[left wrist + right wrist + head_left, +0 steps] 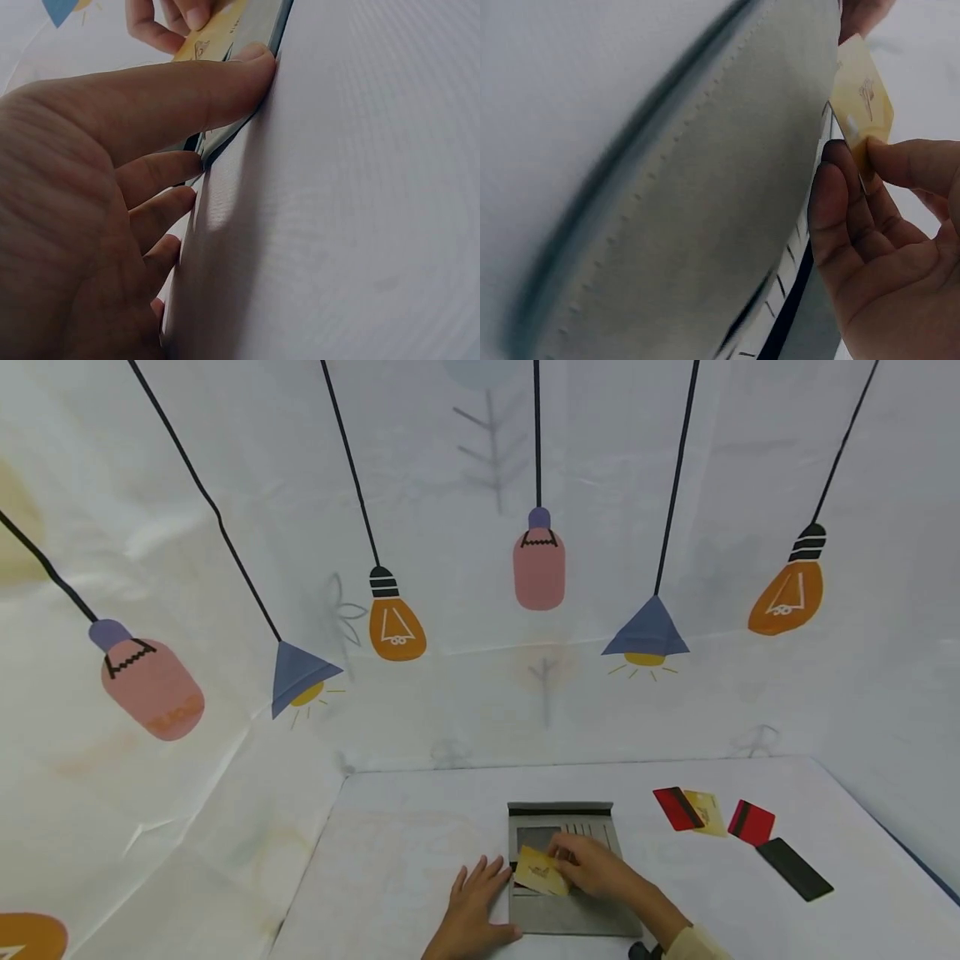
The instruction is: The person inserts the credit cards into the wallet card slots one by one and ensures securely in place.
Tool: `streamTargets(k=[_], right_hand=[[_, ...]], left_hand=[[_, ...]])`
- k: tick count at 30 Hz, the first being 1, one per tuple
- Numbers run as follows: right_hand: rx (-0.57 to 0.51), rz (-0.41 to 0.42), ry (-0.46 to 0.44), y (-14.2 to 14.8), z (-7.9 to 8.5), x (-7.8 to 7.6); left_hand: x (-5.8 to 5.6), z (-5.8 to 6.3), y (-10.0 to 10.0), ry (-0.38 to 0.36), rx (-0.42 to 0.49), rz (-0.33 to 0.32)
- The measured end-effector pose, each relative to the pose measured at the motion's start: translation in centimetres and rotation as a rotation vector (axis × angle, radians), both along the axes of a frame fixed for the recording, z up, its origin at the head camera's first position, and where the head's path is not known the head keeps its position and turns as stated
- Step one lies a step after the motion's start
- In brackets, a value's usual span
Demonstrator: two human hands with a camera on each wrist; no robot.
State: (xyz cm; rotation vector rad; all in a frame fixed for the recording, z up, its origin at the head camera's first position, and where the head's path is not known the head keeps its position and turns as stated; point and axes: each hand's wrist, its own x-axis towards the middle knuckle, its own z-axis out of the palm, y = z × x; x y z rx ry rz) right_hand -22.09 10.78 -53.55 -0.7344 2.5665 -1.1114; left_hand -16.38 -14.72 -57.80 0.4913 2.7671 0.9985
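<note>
A grey stitched wallet [577, 914] lies spread on the white table, its inner side up. My right hand [592, 868] pinches a yellow card [542, 870] between thumb and fingers, tilted over the wallet's middle. In the right wrist view the thumb presses the end of the yellow card [864, 101], with the fingers behind it. The left hand [474, 906] lies at the wallet's left side, fingers spread. In the left wrist view its thumb [240, 82] rests on the wallet's edge.
To the right on the table lie a red card [675, 808] overlapping another yellow card [708, 814], a second red card [750, 823] and a black card [795, 868]. A white wall sheet [480, 710] printed with hanging lamps stands behind the table.
</note>
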Motion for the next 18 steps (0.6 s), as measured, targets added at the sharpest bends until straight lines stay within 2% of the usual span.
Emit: streamTargets(k=[3,8,13,18], right_hand=[[0.034,0.025,0.007,-0.08,0.31,-0.30],[0.047,0.051,0.027,-0.11,0.26,-0.58],[0.055,0.051,0.007,-0.22,-0.18,-0.73],[0.036,0.063,-0.016,-0.29,-0.30,-0.67]], left_hand=[[-0.06,0.06,0.13,-0.018,-0.009,0.005],[-0.07,0.03,0.17,-0.001,-0.008,-0.002],[-0.06,-0.12,0.19,0.001,-0.007,0.001],[-0.04,-0.38,0.04,0.037,-0.025,0.003]])
